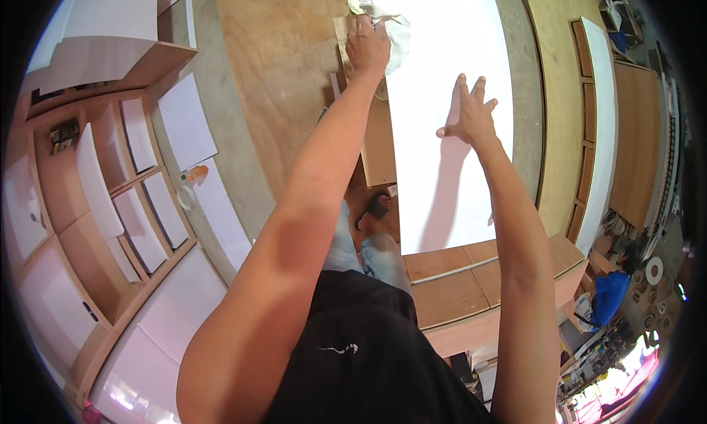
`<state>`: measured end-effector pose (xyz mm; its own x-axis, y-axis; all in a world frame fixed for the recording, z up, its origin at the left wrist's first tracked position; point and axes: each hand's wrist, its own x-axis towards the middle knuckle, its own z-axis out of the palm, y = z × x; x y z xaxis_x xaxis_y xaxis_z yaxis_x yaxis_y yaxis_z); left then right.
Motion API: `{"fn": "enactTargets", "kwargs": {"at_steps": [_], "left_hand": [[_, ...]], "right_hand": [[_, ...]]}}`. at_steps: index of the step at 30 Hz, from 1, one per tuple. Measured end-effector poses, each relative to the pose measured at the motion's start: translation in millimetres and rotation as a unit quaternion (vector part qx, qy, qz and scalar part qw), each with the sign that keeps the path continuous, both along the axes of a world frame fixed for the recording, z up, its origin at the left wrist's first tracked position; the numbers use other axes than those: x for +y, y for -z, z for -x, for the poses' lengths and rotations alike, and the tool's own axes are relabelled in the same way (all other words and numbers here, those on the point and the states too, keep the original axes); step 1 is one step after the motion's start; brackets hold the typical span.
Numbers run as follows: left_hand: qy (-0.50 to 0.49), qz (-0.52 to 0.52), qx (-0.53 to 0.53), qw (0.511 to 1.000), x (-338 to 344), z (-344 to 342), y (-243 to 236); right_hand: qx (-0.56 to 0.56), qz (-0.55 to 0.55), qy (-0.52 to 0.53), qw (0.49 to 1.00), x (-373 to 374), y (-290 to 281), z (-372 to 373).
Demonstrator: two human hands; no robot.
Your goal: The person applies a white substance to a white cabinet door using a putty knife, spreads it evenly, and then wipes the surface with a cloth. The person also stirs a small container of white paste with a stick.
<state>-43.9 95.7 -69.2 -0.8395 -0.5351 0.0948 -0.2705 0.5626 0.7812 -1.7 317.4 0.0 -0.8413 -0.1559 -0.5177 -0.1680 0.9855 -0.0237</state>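
A long white panel (434, 195) stretches away in front of me, bright along its far part. At its far left edge my left hand (367, 48) is closed on a crumpled pale cloth (398, 42), part of which drapes over the panel. Farther right, my right hand (475, 120) rests on the white surface with fingers spread, holding nothing. Its shadow falls toward the near end. Beneath the panel's left side shows a strip of brown wood board (378, 148).
A large plywood sheet (258, 48) lies to the left. Beyond it stands a wooden cabinet (110, 277) with white panels, near a roll of tape (185, 197). Wooden boxes (449, 295) sit by the panel's near end. A person in blue (607, 299) is at far right.
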Motion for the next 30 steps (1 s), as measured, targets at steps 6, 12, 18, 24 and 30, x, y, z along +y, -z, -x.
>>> {"fn": "enactTargets", "kwargs": {"at_steps": [6, 12, 18, 24, 30], "left_hand": [[0.098, -0.049, -0.066, 0.992, 51, -146, -3], [-0.005, -0.02, -0.02, 1.0, 0, 15, -10], [-0.004, -0.109, -0.063, 0.992, 37, -61, 0], [-0.067, -0.081, -0.058, 0.993, 9, 16, -11], [-0.007, -0.078, -0.032, 0.996, 45, -88, 4]], "right_hand": [[-0.005, -0.005, 0.023, 1.0, 9, -6, -4], [-0.014, 0.005, 0.027, 1.0, -2, -9, 3], [-0.022, -0.004, 0.064, 0.998, 2, -16, 0], [-0.022, -0.009, 0.055, 0.998, -6, -21, 2], [-0.022, -0.007, 0.073, 0.997, 0, -17, -2]]}}
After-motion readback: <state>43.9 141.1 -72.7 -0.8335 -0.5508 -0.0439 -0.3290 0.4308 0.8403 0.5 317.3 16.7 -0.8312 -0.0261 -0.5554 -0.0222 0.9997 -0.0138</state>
